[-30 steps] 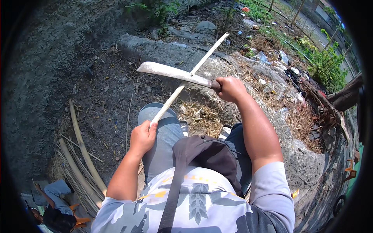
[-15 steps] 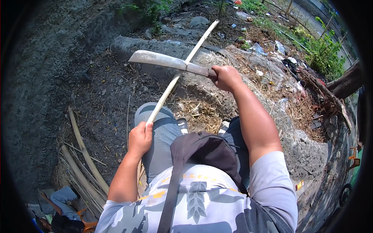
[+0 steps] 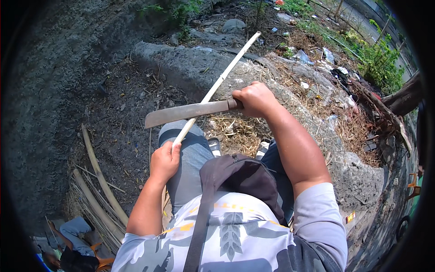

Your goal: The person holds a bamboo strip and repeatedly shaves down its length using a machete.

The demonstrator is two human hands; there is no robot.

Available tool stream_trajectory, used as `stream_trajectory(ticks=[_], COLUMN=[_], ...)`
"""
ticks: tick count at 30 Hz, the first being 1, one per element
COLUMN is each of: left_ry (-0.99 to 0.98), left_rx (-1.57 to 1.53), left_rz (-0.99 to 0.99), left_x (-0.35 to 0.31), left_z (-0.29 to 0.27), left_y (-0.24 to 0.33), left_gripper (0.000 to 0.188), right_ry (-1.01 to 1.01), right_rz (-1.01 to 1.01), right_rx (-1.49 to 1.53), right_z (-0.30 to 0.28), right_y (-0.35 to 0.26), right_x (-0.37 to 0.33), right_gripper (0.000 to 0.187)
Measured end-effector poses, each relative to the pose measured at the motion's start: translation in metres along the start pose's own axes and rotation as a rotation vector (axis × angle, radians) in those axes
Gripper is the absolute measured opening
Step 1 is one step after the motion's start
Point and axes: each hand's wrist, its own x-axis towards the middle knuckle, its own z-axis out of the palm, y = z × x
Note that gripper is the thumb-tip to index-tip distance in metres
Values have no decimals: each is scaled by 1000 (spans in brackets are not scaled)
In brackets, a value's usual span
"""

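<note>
My left hand (image 3: 165, 163) is closed round the near end of a long pale wooden strip (image 3: 222, 78), just over my left thigh. The strip slants away from me to the far right, its far end above the rocky ground. In my right hand (image 3: 256, 99) is the dark handle of a machete (image 3: 181, 114). Its broad grey blade points left and lies across the strip, a short way beyond my left hand. Whether the edge bites into the wood I cannot tell.
Left of me lies a pile of long strips and poles (image 3: 102, 179). A large rock slab (image 3: 176, 61) crosses the ground ahead, with dry shavings (image 3: 235, 133) near my feet. Litter and a log (image 3: 405, 95) are at right. Another person (image 3: 77, 240) sits at lower left.
The machete has come nearer to me along the strip, from its middle toward my left hand, and its blade has tilted. The strip's far end has dipped slightly to the right.
</note>
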Motion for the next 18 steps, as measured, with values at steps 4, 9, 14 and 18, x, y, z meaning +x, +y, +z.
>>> stream_trajectory(ticks=[4, 9, 14, 18], left_ry=[10, 12, -3, 38], left_rx=[-41, -61, -76, -86], left_rz=[-13, -5, -27, -2], left_x=[-3, 3, -3, -1], left_z=[-1, 3, 1, 3], left_y=[-4, -2, -7, -3], left_gripper=[41, 41, 40, 40], right_ry=[53, -47, 8, -20], right_rz=[314, 663, 598, 429], right_rx=[8, 105, 188, 156], right_z=[-2, -9, -9, -12], right_y=[31, 44, 41, 23], right_x=[-4, -18, -20, -10], right_gripper=[16, 26, 26, 21])
